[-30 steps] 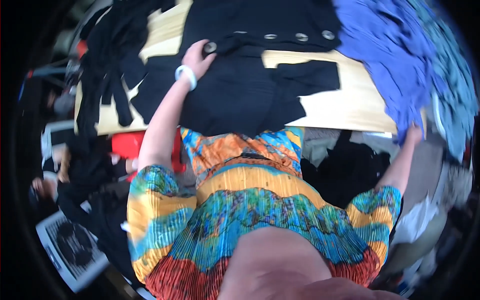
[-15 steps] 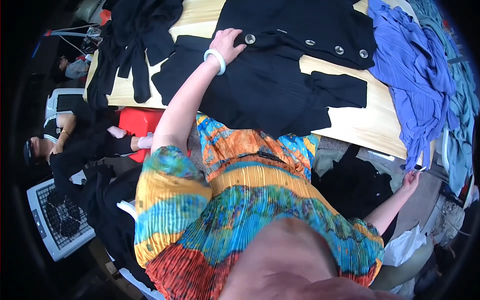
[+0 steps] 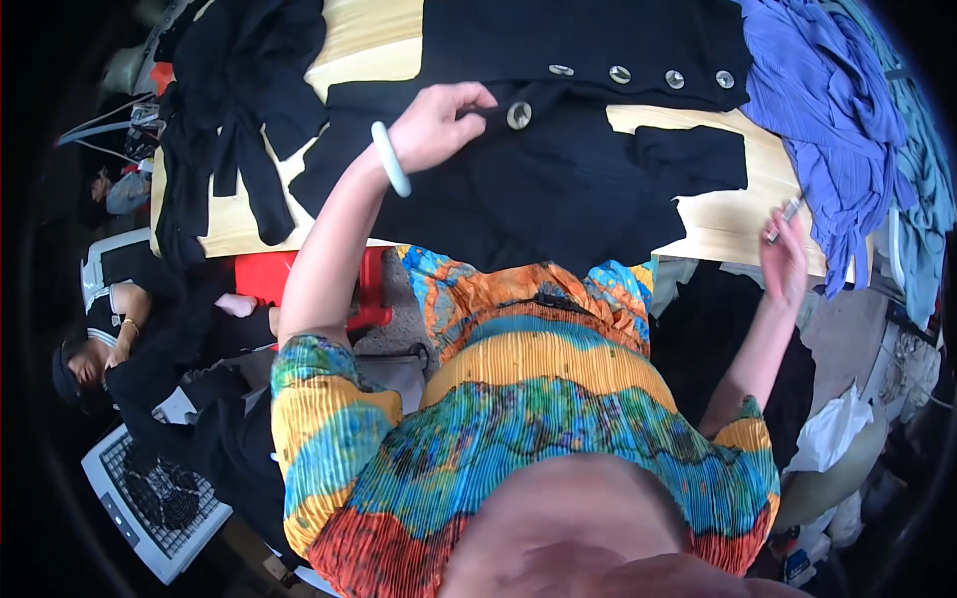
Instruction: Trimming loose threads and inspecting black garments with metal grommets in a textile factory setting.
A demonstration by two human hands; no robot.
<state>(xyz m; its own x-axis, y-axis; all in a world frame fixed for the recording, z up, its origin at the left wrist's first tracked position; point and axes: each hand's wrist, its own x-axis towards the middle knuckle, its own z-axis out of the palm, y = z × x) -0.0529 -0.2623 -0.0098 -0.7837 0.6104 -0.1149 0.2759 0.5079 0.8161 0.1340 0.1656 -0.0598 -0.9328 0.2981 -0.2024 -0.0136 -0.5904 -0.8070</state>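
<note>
A black garment (image 3: 538, 189) lies spread over the table, with a row of large shiny buttons (image 3: 620, 75) along the edge of its far layer. My left hand (image 3: 431, 128), a pale bangle (image 3: 391, 159) at its wrist, is closed on that garment's edge, thumb and fingers pinched. Just right of the fingertips, one button (image 3: 519, 116) sits on the lifted edge. Over the table's right front part, my right hand (image 3: 786, 261) holds a small slim tool, light and metallic (image 3: 785, 219); its exact kind is too small to tell. No contact shows between the tool and the black garment.
More black clothing (image 3: 249, 90) covers the left of the pale wooden table (image 3: 364, 35). Blue-purple pleated fabric (image 3: 822, 110) hangs over its right edge. Another person (image 3: 125, 309) sits at the left by a red stool (image 3: 371, 289) and a boxy fan (image 3: 159, 488). A white bag (image 3: 832, 429) lies lower right.
My left hand has gone from lying spread on the garment to pinching its edge, pulling the end button slightly nearer. My right hand has risen up and left, from beside the table to over it.
</note>
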